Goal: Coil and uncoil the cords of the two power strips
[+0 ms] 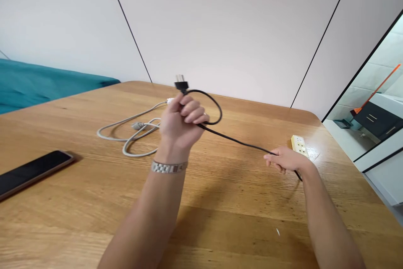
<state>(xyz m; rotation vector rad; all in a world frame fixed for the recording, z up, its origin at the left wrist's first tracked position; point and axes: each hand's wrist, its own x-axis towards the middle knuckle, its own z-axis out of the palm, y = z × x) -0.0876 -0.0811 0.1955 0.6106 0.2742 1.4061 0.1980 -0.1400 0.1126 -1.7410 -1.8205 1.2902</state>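
Note:
My left hand (184, 120), with a metal watch band at the wrist, is raised above the table and closed round a black power cord (231, 138). The cord's plug (181, 83) sticks up above the fingers with its prongs upward. A loop of cord bows out to the right of this hand. From there the cord runs fairly straight to my right hand (285, 158), which is closed on it, palm down. A short piece of cord shows past the right wrist. Just behind the right hand lies a pale yellow and white power strip (299, 145), partly covered by the hand.
On the wooden table (236, 218), a grey-white cable (110, 138) with a grey plug (137, 126) lies loosely coiled behind my left hand. A phone (34, 172) rests at the left. A white wall (220, 30) stands behind. Teal upholstery (47, 82) borders the far left.

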